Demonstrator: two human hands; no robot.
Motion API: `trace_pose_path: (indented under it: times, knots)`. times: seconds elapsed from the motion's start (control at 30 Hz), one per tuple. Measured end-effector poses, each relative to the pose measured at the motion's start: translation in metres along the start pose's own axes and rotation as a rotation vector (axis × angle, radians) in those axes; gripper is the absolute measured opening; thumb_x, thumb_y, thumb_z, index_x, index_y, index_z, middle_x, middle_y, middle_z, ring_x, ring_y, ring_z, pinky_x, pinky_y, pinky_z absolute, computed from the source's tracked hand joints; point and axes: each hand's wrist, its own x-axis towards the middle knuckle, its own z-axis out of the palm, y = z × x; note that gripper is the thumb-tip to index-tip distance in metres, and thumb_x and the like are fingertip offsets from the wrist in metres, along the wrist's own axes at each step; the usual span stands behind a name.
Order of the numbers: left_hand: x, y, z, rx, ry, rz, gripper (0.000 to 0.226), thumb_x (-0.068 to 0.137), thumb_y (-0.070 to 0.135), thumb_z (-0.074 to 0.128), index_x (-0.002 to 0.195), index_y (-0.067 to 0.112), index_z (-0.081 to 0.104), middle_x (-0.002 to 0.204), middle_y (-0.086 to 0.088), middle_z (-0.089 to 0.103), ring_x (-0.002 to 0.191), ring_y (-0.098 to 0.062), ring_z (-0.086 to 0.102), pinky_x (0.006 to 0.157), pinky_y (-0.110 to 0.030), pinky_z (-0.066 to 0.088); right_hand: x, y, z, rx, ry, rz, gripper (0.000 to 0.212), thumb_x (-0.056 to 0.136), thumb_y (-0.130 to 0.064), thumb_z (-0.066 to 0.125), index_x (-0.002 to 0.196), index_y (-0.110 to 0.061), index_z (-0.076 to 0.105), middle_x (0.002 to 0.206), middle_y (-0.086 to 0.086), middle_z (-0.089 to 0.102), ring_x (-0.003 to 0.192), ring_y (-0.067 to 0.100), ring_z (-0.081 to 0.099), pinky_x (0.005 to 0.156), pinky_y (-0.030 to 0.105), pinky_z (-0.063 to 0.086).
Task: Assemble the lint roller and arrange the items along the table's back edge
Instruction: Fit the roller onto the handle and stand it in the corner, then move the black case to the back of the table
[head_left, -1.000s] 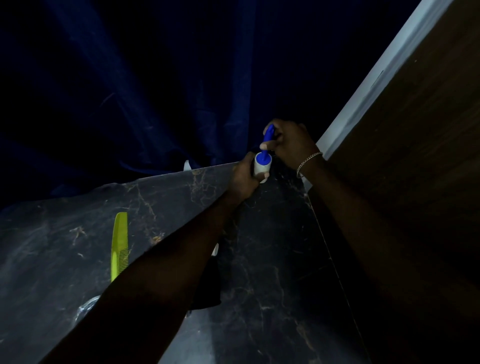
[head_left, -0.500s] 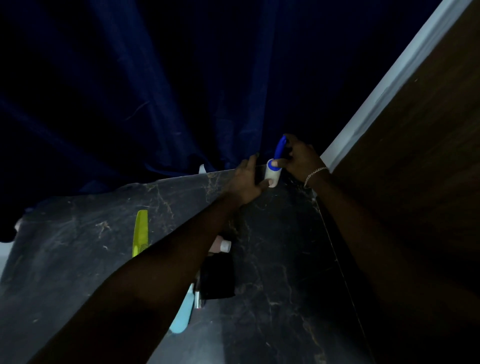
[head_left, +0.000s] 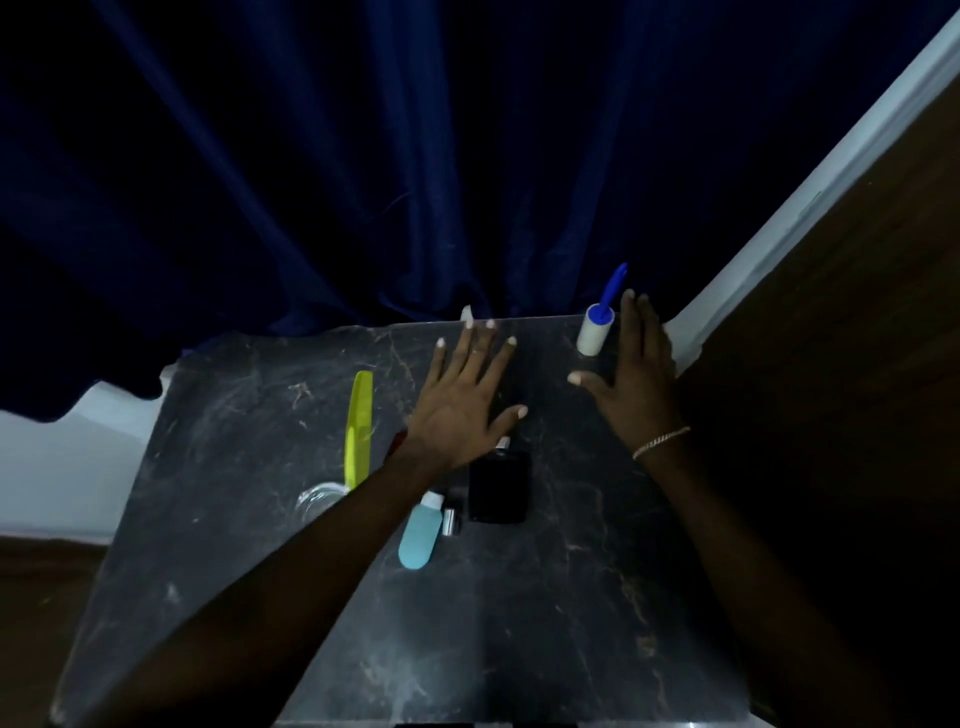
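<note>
The roller (head_left: 597, 327) stands assembled at the tabletop's (head_left: 571, 597) back right corner, blue handle up. Both hands are empty with fingers spread: the right hand (head_left: 631, 382) just beside the roller, the left hand (head_left: 462, 402) over the middle, near a comb (head_left: 358, 428).

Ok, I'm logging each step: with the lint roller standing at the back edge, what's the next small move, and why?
Probably the left hand, open and empty, drops back to take the yellow comb. The lint roller already stands at the back right corner, while the comb lies mid-table.
</note>
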Motion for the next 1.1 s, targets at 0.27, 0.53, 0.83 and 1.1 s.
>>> trace_pose_path:
  times: [0.27,0.53,0.83,1.1]
  knots:
    - [-0.096,0.027,0.014,-0.218,-0.082,-0.263,0.077,0.102,0.062,0.042,0.159,0.013,0.029,0.165,-0.014,0.034,0.153,-0.032,0.032,0.123,-0.046,0.035,-0.094,-0.028,0.059,0.199,-0.307,0.150,0.101,0.082,-0.044,0.075,0.159,-0.013,0.017,0.164,0.014,0.017,0.150,0.033,0.023,0.120,0.042,0.026]
    - [-0.093,0.065,0.022,-0.644,-0.182,-0.698,0.041,0.098,0.042,0.064,0.127,0.012,0.063,0.114,-0.013,0.074,0.105,-0.033,0.071,0.077,-0.031,0.049,-0.120,-0.021,0.084,0.435,-0.429,0.495,0.054,0.086,-0.043,0.071,0.130,-0.013,0.062,0.127,0.010,0.069,0.119,0.023,0.064,0.099,0.024,0.045]
    - [-0.092,0.084,0.026,-0.780,-0.264,-0.815,0.033,0.100,0.037,0.063,0.121,0.011,0.066,0.112,-0.009,0.075,0.101,-0.024,0.070,0.088,-0.036,0.057,-0.123,-0.014,0.090,0.595,-0.533,0.557,0.036,0.092,-0.033,0.067,0.120,-0.010,0.070,0.112,0.009,0.075,0.106,0.021,0.070,0.088,0.025,0.050]
    - [-0.108,0.066,0.003,-0.874,-0.057,-0.839,0.028,0.090,0.037,0.076,0.110,0.017,0.072,0.092,0.008,0.073,0.084,-0.011,0.066,0.068,-0.020,0.044,-0.119,-0.039,0.083,0.771,-0.472,0.508,0.031,0.091,-0.020,0.070,0.120,-0.012,0.066,0.112,0.009,0.074,0.092,0.013,0.070,0.077,0.018,0.056]
